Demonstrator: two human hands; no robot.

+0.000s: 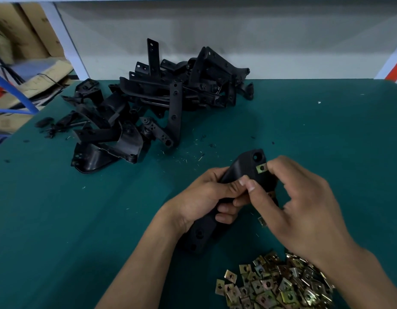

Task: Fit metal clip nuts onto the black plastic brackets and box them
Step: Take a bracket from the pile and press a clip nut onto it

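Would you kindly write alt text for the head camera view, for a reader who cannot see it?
Over a green table, the left hand grips a black bracket while the right hand presses a metal clip nut onto its far end. A pile of clip nuts lies near the right wrist, and a heap of black brackets sits further back.

Under everything you have a teal-green mat (304, 130) covering the table, with small black crumbs and pale slivers (193, 156) scattered near the frame's middle. Along the top runs a grey-white back panel (260, 36). In the upper left you can see stacked cardboard boxes (26, 30), a white post (66, 43) and a blue bar (14, 92).
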